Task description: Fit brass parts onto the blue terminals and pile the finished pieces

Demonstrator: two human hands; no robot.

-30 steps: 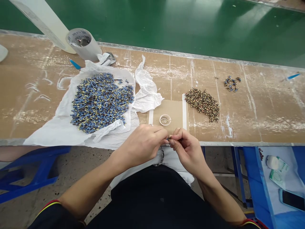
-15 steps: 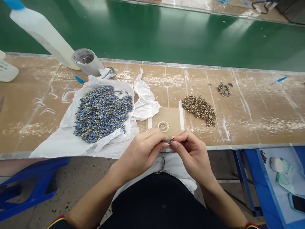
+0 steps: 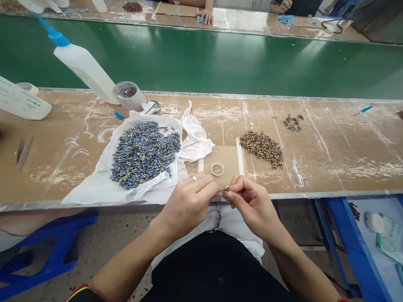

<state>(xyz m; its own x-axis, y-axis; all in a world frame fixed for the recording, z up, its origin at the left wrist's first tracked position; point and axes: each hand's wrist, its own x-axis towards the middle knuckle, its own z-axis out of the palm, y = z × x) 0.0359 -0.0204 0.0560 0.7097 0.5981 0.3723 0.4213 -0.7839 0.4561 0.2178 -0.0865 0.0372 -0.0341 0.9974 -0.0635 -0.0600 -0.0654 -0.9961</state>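
Between my two hands, just in front of the table edge, is a tiny blue, yellow and dark piece (image 3: 224, 191). The fingertips of my right hand (image 3: 253, 205) pinch it. My left hand (image 3: 190, 203), with a ring on one finger, is closed at its blue end; those fingertips are partly hidden. Beyond them a small clear cup (image 3: 217, 169) with a thin curved wire-like thing stands on a cardboard mat (image 3: 228, 157). Many similar blue-and-yellow pieces (image 3: 145, 153) lie heaped on white paper (image 3: 85, 188) to the left. Brown-and-tan pieces (image 3: 261, 147) form a pile at right.
Several blue pieces (image 3: 292, 123) lie farther right, near a blue-tipped tool (image 3: 366, 109). At left are a blue-capped bottle (image 3: 86, 69), a tape roll (image 3: 129, 96) and blurred tweezers (image 3: 24, 153). Across the green strip (image 3: 201, 58), a co-worker's hand (image 3: 206, 16) rests on a bench.
The head view has tilted up and shifted left, bringing co-workers' hands and the tweezers into sight. My hands stay together at the small piece; my left hand has turned slightly, showing its ring.
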